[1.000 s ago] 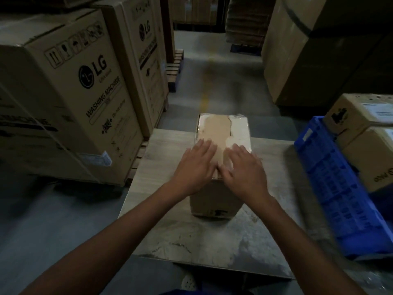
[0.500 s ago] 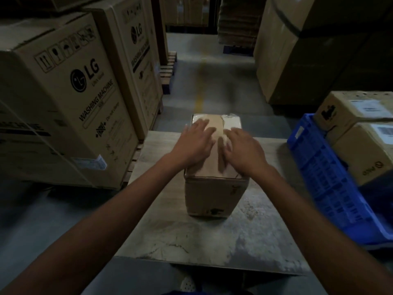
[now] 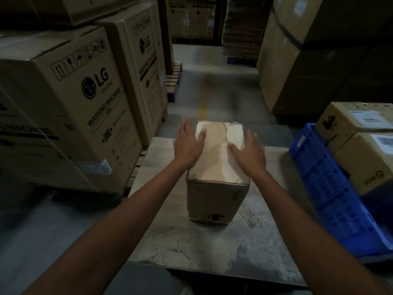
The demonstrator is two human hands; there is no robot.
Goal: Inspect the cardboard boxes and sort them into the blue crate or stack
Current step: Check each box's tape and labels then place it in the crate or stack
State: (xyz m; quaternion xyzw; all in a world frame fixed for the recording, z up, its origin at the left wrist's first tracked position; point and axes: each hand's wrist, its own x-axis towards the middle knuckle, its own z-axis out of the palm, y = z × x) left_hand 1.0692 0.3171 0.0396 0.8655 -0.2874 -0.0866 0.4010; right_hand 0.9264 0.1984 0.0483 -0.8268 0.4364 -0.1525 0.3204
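Two-handed checking of one box, hemmed in on the left by tall washing-machine cartons (image 3: pixel 70 107). Risking a topple off the far side of the surface (image 3: pixel 191 248), or a clumsy drop into the blue crate (image 3: pixel 331 194) just beside it on the right, apparently already carrying two other boxes (image 3: pixel 370 160). Inviting either by pushing or lifting too high on the cardboard box (image 3: pixel 214 199), tall, narrow, standing upright toward the far edge of the surface. Laying the left hand (image 3: pixel 187 145) flat along the top left edge of the box, fingers straight and spread, touching rather than gripping. Spreading the right hand (image 3: pixel 248 154) wide open at the top right edge, thumb lying on the taped lid. Holding nothing in either hand.
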